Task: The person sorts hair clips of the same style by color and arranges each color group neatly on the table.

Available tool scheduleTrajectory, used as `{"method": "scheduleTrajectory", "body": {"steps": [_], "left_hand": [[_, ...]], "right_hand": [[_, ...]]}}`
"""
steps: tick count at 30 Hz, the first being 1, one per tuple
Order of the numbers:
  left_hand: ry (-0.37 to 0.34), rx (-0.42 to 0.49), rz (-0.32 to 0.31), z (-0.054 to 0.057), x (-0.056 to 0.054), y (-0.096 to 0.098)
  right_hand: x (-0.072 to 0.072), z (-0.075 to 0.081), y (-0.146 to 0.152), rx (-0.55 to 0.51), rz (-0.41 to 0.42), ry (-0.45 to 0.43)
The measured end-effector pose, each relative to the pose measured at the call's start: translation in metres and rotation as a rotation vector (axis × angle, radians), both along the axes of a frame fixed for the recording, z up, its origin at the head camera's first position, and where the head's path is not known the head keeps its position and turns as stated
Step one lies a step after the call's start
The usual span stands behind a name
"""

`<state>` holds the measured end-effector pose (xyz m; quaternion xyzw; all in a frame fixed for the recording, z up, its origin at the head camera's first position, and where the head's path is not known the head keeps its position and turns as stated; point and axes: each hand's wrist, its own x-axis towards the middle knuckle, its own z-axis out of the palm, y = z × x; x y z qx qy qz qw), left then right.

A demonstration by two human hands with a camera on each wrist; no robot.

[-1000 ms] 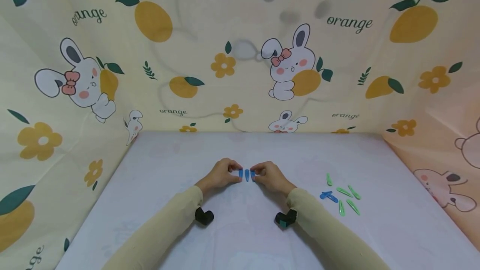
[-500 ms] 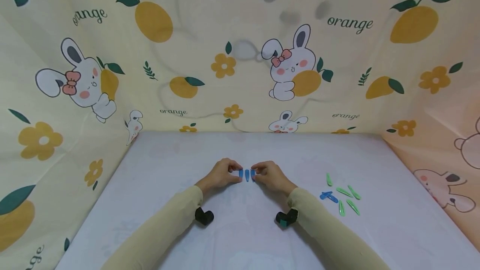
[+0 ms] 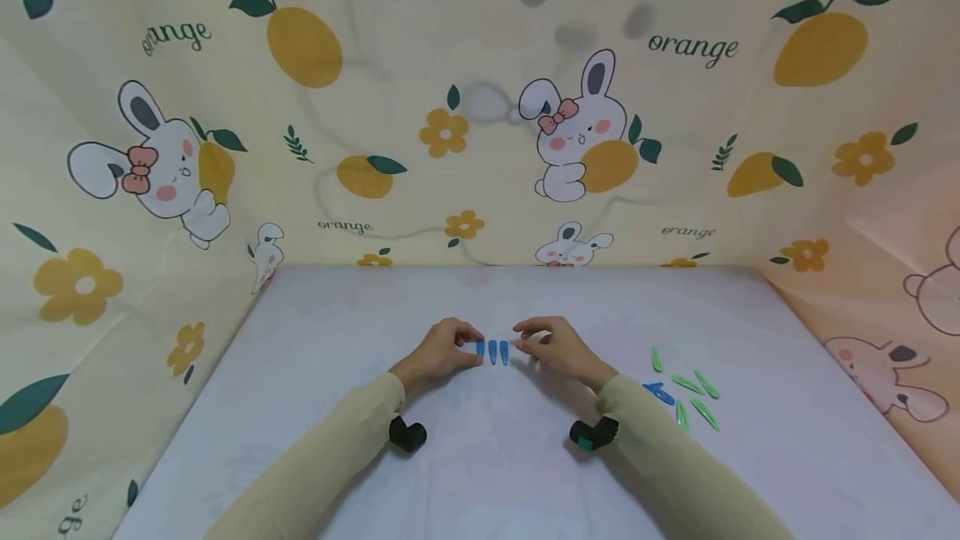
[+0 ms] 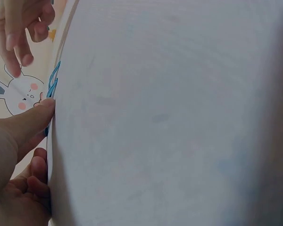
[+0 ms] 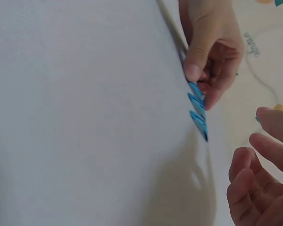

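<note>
Three blue snap hair clips stand side by side in a row at the middle of the white table. My left hand pinches the leftmost blue hair clip between thumb and fingers at its two ends. Beside it lie the middle blue hair clip and the right blue hair clip, both untouched. My right hand is just right of the row, apart from the clips, holding nothing. In the right wrist view its fingers are loosely bent, and the row of clips slants beyond them.
On the right of the white table are several scattered green hair clips. A small overlapping pile of blue hair clips lies among them, near the right sleeve. A printed cloth walls the table at the back and sides.
My right hand has let go of the right blue hair clip and moved a little to the right. My left hand keeps its pinch on the leftmost clip.
</note>
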<state>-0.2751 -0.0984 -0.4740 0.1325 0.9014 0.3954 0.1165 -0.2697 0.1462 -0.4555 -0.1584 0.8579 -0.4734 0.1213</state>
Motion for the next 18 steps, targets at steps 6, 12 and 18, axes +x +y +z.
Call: {"method": "scheduleTrajectory", "body": {"steps": [6,12,18], "left_hand": [[0.006,0.010,-0.004,-0.002,-0.001,-0.002],[0.013,0.025,-0.018,-0.003,-0.002,-0.002],[0.005,0.037,-0.002,-0.002,0.000,-0.002]], "right_hand": [[0.003,0.011,0.008,-0.004,0.046,0.044],[0.008,0.020,0.017,0.008,0.094,0.108],[0.014,0.030,0.028,0.035,0.097,0.116]]}}
